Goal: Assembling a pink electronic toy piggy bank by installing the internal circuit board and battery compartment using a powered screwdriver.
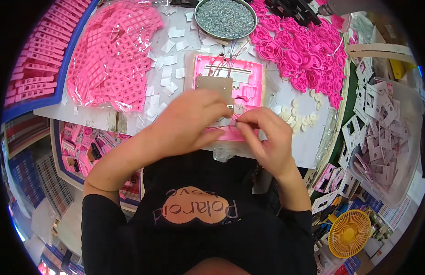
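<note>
A pink plastic housing point(254, 82) lies open side up on the table in front of me. A grey-brown board point(208, 84) sits inside it, and several thin coloured wires point(218, 68) rise from its far end. My left hand point(189, 120) rests over the board and the housing's left part, thumb apart from the bent fingers, nothing visible between them. At the housing's near right, my right hand point(269, 140) pinches thumb and forefinger together on what looks like a thin dark wire. The left hand hides much of the near left part of the housing.
A round tin of small screws point(226, 18) stands behind the housing. Pink ring-shaped parts point(290, 50) and white round pieces point(300, 120) lie to the right. A clear bag of pink parts point(112, 59), white paper slips point(169, 59) and a blue-edged tray point(70, 68) are on the left.
</note>
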Action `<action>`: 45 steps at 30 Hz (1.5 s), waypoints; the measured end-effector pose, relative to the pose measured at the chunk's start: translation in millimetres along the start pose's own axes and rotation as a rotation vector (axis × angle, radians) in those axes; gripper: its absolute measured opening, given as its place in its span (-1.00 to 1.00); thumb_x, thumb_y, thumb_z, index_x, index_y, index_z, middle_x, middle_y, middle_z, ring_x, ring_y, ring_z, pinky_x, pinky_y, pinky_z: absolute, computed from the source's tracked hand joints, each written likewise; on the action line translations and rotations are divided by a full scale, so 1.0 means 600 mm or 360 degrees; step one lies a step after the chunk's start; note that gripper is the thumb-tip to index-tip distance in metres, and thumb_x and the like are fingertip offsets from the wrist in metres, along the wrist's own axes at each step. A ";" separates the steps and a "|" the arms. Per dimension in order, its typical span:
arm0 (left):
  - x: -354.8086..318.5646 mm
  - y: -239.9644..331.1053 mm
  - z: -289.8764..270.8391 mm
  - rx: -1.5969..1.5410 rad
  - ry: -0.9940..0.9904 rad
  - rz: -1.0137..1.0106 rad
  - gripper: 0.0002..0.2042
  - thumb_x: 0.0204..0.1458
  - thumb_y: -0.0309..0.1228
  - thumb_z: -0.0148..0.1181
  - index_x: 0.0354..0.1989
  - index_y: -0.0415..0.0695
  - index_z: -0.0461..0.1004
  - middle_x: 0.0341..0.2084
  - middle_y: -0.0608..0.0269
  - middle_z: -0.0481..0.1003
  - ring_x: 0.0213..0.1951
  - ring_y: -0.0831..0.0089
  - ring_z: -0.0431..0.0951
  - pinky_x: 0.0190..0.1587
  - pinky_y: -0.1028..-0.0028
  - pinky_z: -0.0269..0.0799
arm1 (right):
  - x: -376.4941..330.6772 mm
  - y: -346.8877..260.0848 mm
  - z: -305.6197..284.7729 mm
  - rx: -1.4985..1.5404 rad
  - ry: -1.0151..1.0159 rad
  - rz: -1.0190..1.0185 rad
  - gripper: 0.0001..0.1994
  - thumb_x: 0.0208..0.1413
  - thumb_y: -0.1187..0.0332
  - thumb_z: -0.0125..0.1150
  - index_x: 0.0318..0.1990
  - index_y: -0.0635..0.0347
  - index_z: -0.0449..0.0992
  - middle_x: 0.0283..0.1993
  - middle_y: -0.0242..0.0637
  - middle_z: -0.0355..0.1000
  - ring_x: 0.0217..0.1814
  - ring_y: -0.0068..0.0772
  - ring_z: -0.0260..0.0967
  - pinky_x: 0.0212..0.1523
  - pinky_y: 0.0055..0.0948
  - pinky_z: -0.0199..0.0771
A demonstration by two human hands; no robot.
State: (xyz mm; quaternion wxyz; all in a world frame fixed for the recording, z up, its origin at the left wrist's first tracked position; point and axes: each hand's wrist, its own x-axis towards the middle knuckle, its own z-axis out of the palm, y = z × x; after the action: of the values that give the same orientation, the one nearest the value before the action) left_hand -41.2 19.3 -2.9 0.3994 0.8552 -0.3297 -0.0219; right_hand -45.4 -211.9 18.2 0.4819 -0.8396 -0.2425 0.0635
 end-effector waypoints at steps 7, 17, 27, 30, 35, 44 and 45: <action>-0.005 -0.001 -0.012 0.0349 -0.0154 -0.0085 -0.71 -0.17 -0.48 0.35 -0.24 -0.10 0.42 -0.27 0.20 0.40 -0.18 0.13 0.46 -0.19 0.21 0.33 | -0.024 0.006 -0.020 0.0141 -0.0277 0.0340 -0.87 0.14 0.53 0.28 -0.16 0.29 0.58 -0.29 -0.14 0.50 -0.35 -0.17 0.48 -0.34 -0.35 0.46; 0.006 -0.010 -0.015 0.0550 -0.0264 0.0182 -0.81 -0.01 -0.46 0.16 -0.20 -0.11 0.43 -0.29 0.19 0.37 -0.17 0.21 0.46 -0.14 0.27 0.38 | -0.031 -0.010 -0.037 -0.0817 -0.0553 -0.0365 -0.82 -0.14 0.49 0.19 -0.32 0.28 0.42 -0.28 -0.18 0.35 -0.18 -0.13 0.42 -0.26 -0.28 0.56; 0.001 0.042 -0.003 0.0333 -0.0228 0.0110 -0.71 -0.04 -0.47 0.24 -0.09 -0.16 0.48 -0.19 0.17 0.46 -0.15 0.18 0.48 -0.14 0.24 0.38 | -0.045 0.062 -0.027 -0.0493 -0.0346 -0.0628 -0.77 -0.15 0.53 0.33 -0.25 0.24 0.57 -0.21 -0.25 0.50 -0.24 -0.22 0.46 -0.41 -0.37 0.51; -0.025 0.042 0.051 0.0032 -0.0222 0.0082 -0.64 -0.05 -0.47 0.31 -0.01 -0.15 0.50 -0.18 0.20 0.49 -0.17 0.23 0.50 -0.16 0.27 0.37 | -0.066 0.093 -0.018 -0.0293 -0.0139 -0.0606 -0.77 -0.15 0.57 0.47 -0.29 0.21 0.57 -0.14 -0.27 0.53 -0.27 -0.23 0.42 -0.37 -0.36 0.46; -0.040 0.024 0.069 0.0206 -0.0116 0.0282 -0.54 -0.11 -0.45 0.32 0.06 -0.09 0.53 -0.17 0.32 0.48 -0.17 0.35 0.49 -0.16 0.32 0.37 | -0.075 0.072 -0.006 -0.0334 0.0075 -0.0351 -0.76 -0.16 0.56 0.48 -0.29 0.18 0.59 -0.11 -0.27 0.54 -0.19 -0.19 0.41 -0.21 -0.34 0.43; -0.035 0.036 0.069 0.0509 -0.0227 0.0384 -0.52 -0.03 -0.36 0.18 0.15 -0.05 0.50 -0.23 0.39 0.44 -0.21 0.43 0.43 -0.17 0.37 0.32 | -0.116 0.066 0.011 -0.0799 0.0206 -0.0388 -0.68 -0.20 0.55 0.45 -0.18 0.21 0.62 0.15 -0.23 0.52 -0.06 -0.11 0.35 -0.09 -0.31 0.39; -0.033 0.041 0.068 0.0536 -0.0257 0.0368 -0.53 -0.02 -0.35 0.16 0.15 -0.05 0.50 -0.24 0.39 0.43 -0.23 0.43 0.43 -0.18 0.37 0.32 | -0.121 0.064 0.012 -0.0904 0.0196 -0.0409 -0.66 -0.20 0.54 0.44 -0.15 0.22 0.62 0.18 -0.22 0.51 -0.05 -0.11 0.34 -0.09 -0.31 0.39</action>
State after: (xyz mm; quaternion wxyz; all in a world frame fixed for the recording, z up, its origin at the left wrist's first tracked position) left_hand -82.1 -7.9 -18.1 0.2232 0.8617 -0.4555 0.0109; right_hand -98.1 -256.3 -27.3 0.2459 -0.9054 -0.3249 -0.1191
